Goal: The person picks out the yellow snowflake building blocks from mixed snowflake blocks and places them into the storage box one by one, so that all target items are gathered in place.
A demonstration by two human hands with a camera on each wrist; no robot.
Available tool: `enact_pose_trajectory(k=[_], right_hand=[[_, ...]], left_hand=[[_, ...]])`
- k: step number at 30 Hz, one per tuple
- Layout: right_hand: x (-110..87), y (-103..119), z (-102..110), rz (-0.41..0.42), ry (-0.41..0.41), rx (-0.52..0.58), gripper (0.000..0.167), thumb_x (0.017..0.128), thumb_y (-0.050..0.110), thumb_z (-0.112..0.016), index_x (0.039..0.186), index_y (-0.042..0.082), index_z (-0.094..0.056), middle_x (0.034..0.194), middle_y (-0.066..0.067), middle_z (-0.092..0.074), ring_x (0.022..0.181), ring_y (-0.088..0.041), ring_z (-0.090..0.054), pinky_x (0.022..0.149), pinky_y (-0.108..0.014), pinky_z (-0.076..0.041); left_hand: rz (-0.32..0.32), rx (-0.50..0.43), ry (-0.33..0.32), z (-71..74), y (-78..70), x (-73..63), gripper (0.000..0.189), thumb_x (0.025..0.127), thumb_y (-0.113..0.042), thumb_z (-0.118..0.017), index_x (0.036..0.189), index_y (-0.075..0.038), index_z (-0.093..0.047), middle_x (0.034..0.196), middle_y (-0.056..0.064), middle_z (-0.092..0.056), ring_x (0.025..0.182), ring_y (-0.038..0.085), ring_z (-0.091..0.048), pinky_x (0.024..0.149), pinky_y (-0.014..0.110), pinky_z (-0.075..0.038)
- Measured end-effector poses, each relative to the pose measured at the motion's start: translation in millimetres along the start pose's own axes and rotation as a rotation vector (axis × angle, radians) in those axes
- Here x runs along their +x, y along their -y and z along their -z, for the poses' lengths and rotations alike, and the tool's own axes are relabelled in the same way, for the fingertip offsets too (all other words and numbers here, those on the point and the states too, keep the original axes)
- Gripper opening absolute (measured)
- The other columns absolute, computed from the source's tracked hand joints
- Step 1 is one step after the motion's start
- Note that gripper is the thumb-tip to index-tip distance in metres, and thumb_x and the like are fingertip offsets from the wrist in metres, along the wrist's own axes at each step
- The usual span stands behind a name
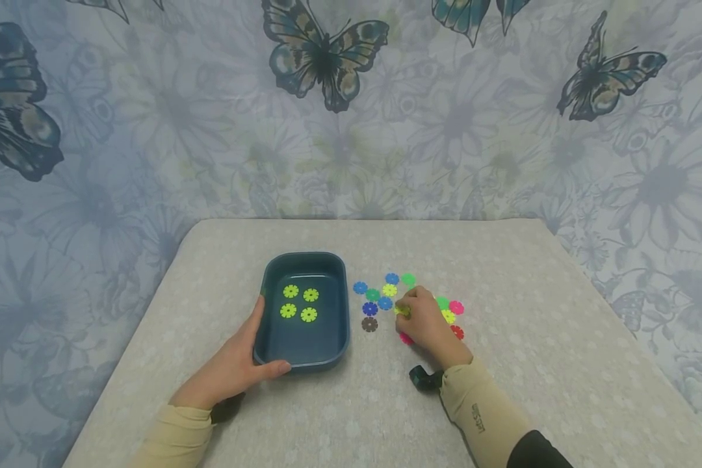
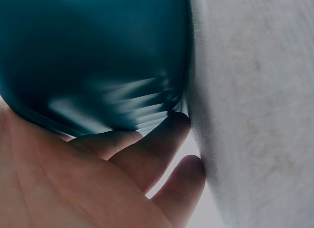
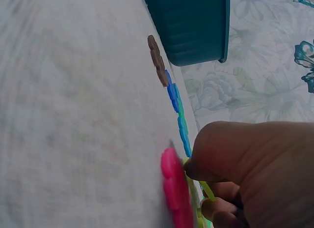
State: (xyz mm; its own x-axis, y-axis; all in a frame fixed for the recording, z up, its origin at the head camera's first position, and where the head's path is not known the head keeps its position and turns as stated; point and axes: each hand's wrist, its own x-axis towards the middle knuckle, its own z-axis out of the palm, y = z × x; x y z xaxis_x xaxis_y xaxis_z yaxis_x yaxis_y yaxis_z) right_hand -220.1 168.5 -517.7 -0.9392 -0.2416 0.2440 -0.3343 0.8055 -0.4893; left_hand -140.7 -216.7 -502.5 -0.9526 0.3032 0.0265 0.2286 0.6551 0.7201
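A dark teal plastic tray (image 1: 303,341) holds several yellow notched, flower-shaped discs (image 1: 290,291) laid in two rows. My left hand (image 1: 228,367) grips its near left corner, thumb along the near edge and fingers against the outer side wall. In the left wrist view those fingers (image 2: 157,149) bend against the ribbed wall. To the right of the tray, my right hand (image 1: 429,325) pinches a yellow flower-shaped disc (image 1: 404,311) between thumb and fingers, low over the loose discs. A pink disc (image 3: 174,188) lies close beside that hand in the right wrist view.
Loose blue (image 1: 359,288), green (image 1: 408,279), yellow (image 1: 389,290), brown (image 1: 370,324) and red discs (image 1: 457,332) lie around the right hand, some partly hidden by it. A pale patterned cloth (image 1: 351,422) covers the table. Behind stands a butterfly-patterned wall (image 1: 351,175).
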Motion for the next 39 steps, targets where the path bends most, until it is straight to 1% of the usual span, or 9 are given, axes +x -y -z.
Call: enact_pose_trajectory(k=[3, 5, 8, 11, 14, 19, 27, 31, 39], right_hand=[[-0.6, -0.4, 0.4, -0.003, 0.003, -0.002, 0.03, 0.079, 0.005, -0.075, 0.108, -0.001, -0.078, 0.109, -0.012, -0.065, 0.103, -0.03, -0.06, 0.089, -0.045, -0.055], [-0.9, -1.0, 0.6, -0.015, 0.008, 0.012, 0.032, 0.08, 0.006, -0.075, 0.112, 0.001, -0.078, 0.109, -0.011, -0.065, 0.101, -0.028, -0.061, 0.087, -0.043, -0.055], [-0.9, -3.0, 0.5, -0.054, 0.012, 0.073, 0.036, 0.084, 0.008, -0.075, 0.119, 0.004, -0.076, 0.11, -0.009, -0.067, 0.096, -0.023, -0.061, 0.084, -0.039, -0.056], [-1.1, -5.0, 0.4, -0.096, -0.011, 0.142, 0.038, 0.086, 0.01, -0.076, 0.124, 0.006, -0.074, 0.109, -0.007, -0.068, 0.092, -0.02, -0.062, 0.081, -0.037, -0.057], [-1.6, -6.0, 0.6, -0.119, -0.046, 0.179, 0.038, 0.085, 0.012, -0.077, 0.122, 0.007, -0.075, 0.106, -0.006, -0.068, 0.092, -0.019, -0.062, 0.081, -0.037, -0.057], [-2.2, -6.2, 1.7, -0.123, -0.077, 0.21, 0.037, 0.085, 0.012, -0.077, 0.122, 0.007, -0.076, 0.105, -0.005, -0.068, 0.093, -0.02, -0.064, 0.081, -0.037, -0.058], [-2.3, -4.2, 5.1, -0.139, -0.108, 0.25, 0.038, 0.085, 0.014, -0.078, 0.123, 0.01, -0.076, 0.113, -0.005, -0.069, 0.096, -0.021, -0.066, 0.083, -0.037, -0.06], [-3.0, -2.6, 5.4, -0.142, -0.115, 0.262, 0.037, 0.085, 0.013, -0.078, 0.122, 0.01, -0.076, 0.114, -0.005, -0.069, 0.096, -0.022, -0.066, 0.082, -0.037, -0.059], [-2.5, -3.3, 5.2, -0.153, -0.106, 0.258, 0.037, 0.086, 0.013, -0.078, 0.122, 0.01, -0.076, 0.115, -0.006, -0.069, 0.097, -0.023, -0.065, 0.083, -0.038, -0.059]], left_hand=[[0.006, -0.006, -0.001, 0.0, -0.2, 0.1, 0.133, 0.082, -0.054, -0.084, 0.164, -0.025, 0.017, 0.173, 0.013, 0.003, 0.158, 0.042, -0.011, 0.12, 0.068, -0.023], [0.007, -0.006, -0.002, 0.0, -0.4, 0.1, 0.133, 0.082, -0.054, -0.084, 0.164, -0.026, 0.017, 0.173, 0.013, 0.003, 0.158, 0.042, -0.011, 0.12, 0.068, -0.024], [0.008, -0.007, -0.003, -0.4, -0.3, 0.3, 0.133, 0.082, -0.054, -0.084, 0.164, -0.026, 0.017, 0.173, 0.014, 0.002, 0.157, 0.042, -0.011, 0.12, 0.068, -0.024], [0.002, -0.003, -0.002, -1.0, 0.2, 0.3, 0.133, 0.082, -0.054, -0.083, 0.164, -0.024, 0.017, 0.173, 0.016, 0.002, 0.157, 0.044, -0.012, 0.119, 0.069, -0.024], [0.001, -0.005, -0.001, -1.4, 0.6, 0.2, 0.132, 0.082, -0.053, -0.083, 0.164, -0.024, 0.017, 0.173, 0.016, 0.002, 0.157, 0.045, -0.011, 0.119, 0.069, -0.023], [0.003, 0.005, 0.001, -2.2, 0.4, 0.0, 0.133, 0.082, -0.054, -0.083, 0.164, -0.022, 0.017, 0.173, 0.017, 0.002, 0.157, 0.046, -0.012, 0.119, 0.069, -0.024], [0.018, -0.001, 0.001, -1.4, 0.2, 0.8, 0.134, 0.081, -0.056, -0.083, 0.164, -0.025, 0.017, 0.173, 0.015, 0.003, 0.157, 0.043, -0.011, 0.119, 0.069, -0.024], [0.011, 0.003, 0.001, -2.1, 1.1, 0.9, 0.135, 0.081, -0.056, -0.083, 0.164, -0.023, 0.017, 0.173, 0.015, 0.003, 0.157, 0.045, -0.011, 0.119, 0.069, -0.024], [0.017, -0.014, 0.005, -0.8, 0.4, 1.0, 0.134, 0.081, -0.054, -0.084, 0.164, -0.023, 0.017, 0.173, 0.015, 0.003, 0.157, 0.043, -0.01, 0.119, 0.069, -0.023]])
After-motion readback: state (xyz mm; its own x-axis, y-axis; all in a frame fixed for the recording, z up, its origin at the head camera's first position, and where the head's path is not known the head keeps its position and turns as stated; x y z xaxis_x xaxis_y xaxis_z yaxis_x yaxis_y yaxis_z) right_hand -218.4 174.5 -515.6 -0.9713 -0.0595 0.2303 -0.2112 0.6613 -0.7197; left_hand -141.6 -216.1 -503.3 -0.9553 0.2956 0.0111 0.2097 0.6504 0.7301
